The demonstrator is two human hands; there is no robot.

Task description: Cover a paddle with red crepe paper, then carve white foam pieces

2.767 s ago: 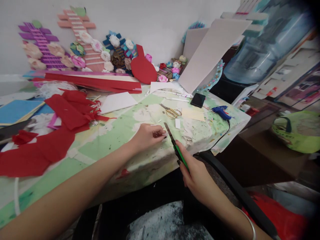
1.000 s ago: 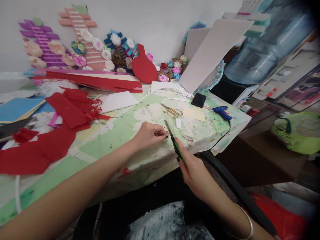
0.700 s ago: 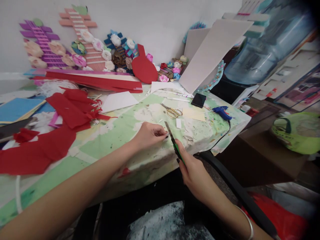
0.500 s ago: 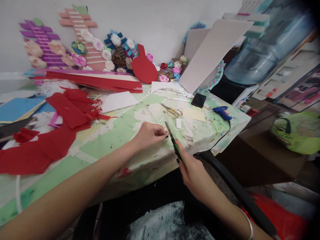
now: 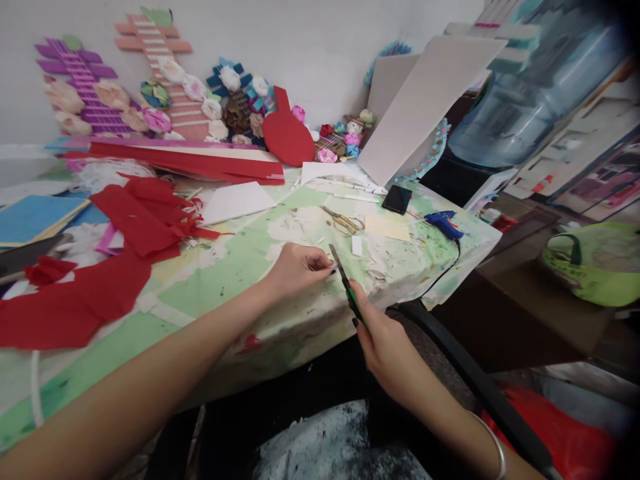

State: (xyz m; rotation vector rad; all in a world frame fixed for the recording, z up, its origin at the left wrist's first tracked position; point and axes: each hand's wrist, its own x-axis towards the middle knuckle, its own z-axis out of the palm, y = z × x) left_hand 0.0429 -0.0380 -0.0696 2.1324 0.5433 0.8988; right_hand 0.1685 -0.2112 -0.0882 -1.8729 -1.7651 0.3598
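Note:
My right hand is closed around the green and black handle of a utility knife, its blade out and tilted up to the left. Just left of the blade, my left hand is pinched shut over the table's front edge. Something small and pale shows at its fingertips, too small to name. Beyond the hands lie a white eraser-like block and gold-handled scissors.
Red crepe paper is heaped at left. Toward the back lie a white sheet, a black phone and a blue glue gun with its cord. A black chair armrest is beside my right arm.
The view has shifted very slightly. Both hands keep nearly the same pose, with the knife still beside the left fingertips.

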